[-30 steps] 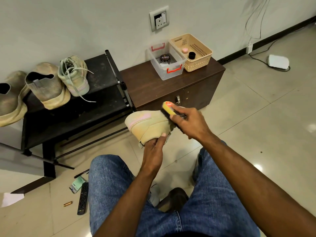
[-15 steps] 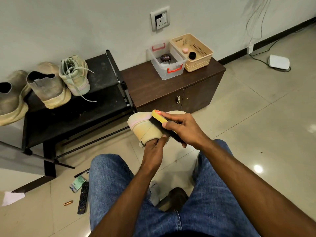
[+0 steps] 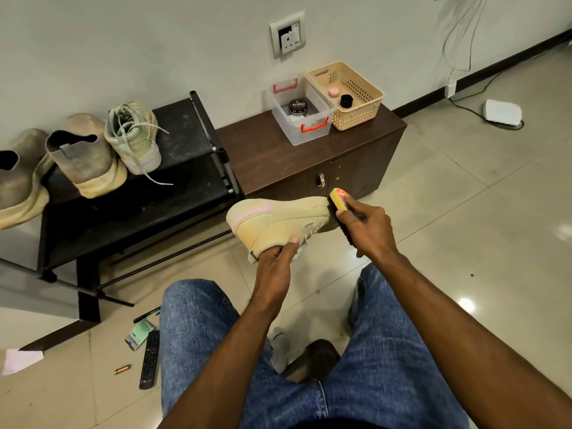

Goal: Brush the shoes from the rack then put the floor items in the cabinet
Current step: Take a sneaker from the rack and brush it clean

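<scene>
Head view looks down on a seated person brushing a tan shoe (image 3: 278, 219) held in the air above the knees, in front of the rack (image 3: 130, 193). Left hand (image 3: 275, 264) grips the shoe from below at the heel end, fingers curled round the sole and thumb pressed on its side. Right hand (image 3: 368, 227) has its fingers clamped on the brush (image 3: 339, 201), whose bristles touch the toe end. The shoe's long axis runs left to right, heel left, toe right, so the brush hand is the nearer one to the toe and the next stroke likely runs back along that axis. Three shoes sit on the rack. A remote (image 3: 149, 359), pen (image 3: 146, 314) and other small items lie on the floor, with the cabinet (image 3: 309, 156) beyond.
</scene>
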